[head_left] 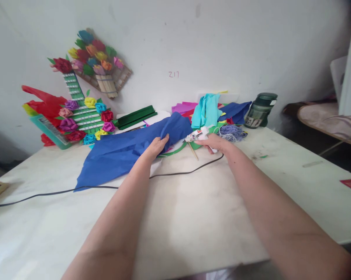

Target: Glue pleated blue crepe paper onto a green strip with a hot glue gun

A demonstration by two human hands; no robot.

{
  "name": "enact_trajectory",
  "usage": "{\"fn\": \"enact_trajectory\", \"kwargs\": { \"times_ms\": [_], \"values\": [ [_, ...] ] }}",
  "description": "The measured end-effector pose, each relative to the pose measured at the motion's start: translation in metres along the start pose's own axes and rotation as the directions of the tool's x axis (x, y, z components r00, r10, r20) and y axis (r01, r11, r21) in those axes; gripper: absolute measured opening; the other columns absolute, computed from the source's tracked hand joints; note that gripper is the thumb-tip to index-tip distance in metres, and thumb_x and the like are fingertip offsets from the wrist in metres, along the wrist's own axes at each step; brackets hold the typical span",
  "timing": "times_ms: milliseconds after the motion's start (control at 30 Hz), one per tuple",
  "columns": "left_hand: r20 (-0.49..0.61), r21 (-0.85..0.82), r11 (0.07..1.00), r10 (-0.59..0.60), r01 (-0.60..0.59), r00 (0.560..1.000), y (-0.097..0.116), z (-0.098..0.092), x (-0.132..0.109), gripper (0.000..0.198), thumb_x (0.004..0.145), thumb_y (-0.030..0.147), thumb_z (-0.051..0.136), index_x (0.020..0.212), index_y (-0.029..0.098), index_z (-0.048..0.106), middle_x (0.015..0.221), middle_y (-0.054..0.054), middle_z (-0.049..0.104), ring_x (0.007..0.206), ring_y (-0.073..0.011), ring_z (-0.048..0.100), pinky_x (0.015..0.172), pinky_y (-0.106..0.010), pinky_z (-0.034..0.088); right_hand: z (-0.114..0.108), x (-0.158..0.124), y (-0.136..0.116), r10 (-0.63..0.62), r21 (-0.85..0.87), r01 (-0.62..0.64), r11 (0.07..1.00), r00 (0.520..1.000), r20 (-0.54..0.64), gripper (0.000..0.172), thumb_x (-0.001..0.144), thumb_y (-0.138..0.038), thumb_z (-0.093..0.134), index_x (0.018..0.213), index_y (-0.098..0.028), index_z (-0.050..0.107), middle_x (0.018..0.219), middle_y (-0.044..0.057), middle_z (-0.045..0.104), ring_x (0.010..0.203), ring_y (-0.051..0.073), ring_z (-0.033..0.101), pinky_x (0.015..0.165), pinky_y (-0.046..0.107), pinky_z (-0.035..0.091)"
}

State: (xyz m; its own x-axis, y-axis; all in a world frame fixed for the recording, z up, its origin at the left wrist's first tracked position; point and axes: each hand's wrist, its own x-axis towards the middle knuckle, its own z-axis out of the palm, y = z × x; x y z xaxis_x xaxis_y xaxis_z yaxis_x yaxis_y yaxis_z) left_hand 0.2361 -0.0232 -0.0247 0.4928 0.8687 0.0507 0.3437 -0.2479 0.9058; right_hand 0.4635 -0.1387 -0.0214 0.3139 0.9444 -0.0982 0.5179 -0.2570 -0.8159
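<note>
My left hand [158, 146] is closed on the edge of a large sheet of blue crepe paper [114, 151], pinching it between thumb and fingers. The sheet spreads to the left over the table. In my right hand [213, 143] is a white glue gun [198, 134], its nozzle pointing left toward the blue paper. Below the nozzle, a thin wooden stick [193, 151] lies slanted near a curved green strip [175, 151]. A black cord [187, 172] runs from by my right hand leftward, passing behind my left forearm.
Turquoise paper [206, 111], a bundle of purple-blue yarn [231, 132] and a dark green bottle [261, 110] stand or lie at the back right. Paper flower decorations [85, 116] and a teal bottle [55, 132] are at the back left. A white wall [175, 46] rises behind the table.
</note>
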Motion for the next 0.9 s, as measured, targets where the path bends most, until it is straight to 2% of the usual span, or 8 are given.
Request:
{"fn": "enact_trajectory", "kwargs": {
  "times_ms": [267,500,767,900],
  "values": [
    [-0.055,0.005,0.999,-0.04,0.041,0.998,-0.004,0.004,0.004,0.051,0.068,0.063,0.051,0.077,0.014,0.063,0.077,-0.008,0.065,0.082,-0.0224,0.057,0.076,-0.029,0.043,0.004,-0.003,-0.005,-0.063,0.02,0.061,0.998,0.994,0.095,0.044,0.063,-0.052,0.069,0.054,-0.017,0.044,0.04,-0.006,0.043,0.03,0.006,0.039,0.031,0.02,0.028],
    [0.01,0.015,1.0,0.023,-0.023,1.0,0.002,0.002,0.0,0.044,0.074,0.056,0.048,0.078,0.015,0.064,0.085,-0.008,0.067,0.084,-0.0208,0.058,0.083,-0.029,0.042,0.007,0.003,-0.002,-0.117,0.079,0.104,0.991,0.977,0.176,0.044,0.061,-0.051,0.07,0.055,-0.018,0.043,0.041,-0.008,0.039,0.028,0.006,0.038,0.03,0.021,0.034],
    [-0.024,-0.007,1.0,0.004,-0.004,1.0,0.002,0.004,0.0,0.04,0.072,0.053,0.052,0.078,0.016,0.065,0.086,-0.008,0.068,0.086,-0.0215,0.059,0.083,-0.029,0.042,0.011,-0.001,-0.01,-0.111,-0.021,0.116,0.993,0.979,0.168,0.04,0.064,-0.05,0.069,0.057,-0.018,0.045,0.036,-0.007,0.041,0.029,0.007,0.041,0.031,0.02,0.033],
    [-0.066,-0.024,1.0,-0.013,0.011,0.998,0.001,0.005,0.001,0.038,0.07,0.052,0.055,0.077,0.016,0.064,0.084,-0.007,0.068,0.086,-0.0216,0.059,0.084,-0.028,0.041,0.01,-0.001,-0.011,-0.136,-0.003,0.138,0.99,0.976,0.171,0.04,0.065,-0.048,0.068,0.054,-0.018,0.044,0.037,-0.006,0.043,0.028,0.007,0.041,0.031,0.02,0.035]
  ]
}}
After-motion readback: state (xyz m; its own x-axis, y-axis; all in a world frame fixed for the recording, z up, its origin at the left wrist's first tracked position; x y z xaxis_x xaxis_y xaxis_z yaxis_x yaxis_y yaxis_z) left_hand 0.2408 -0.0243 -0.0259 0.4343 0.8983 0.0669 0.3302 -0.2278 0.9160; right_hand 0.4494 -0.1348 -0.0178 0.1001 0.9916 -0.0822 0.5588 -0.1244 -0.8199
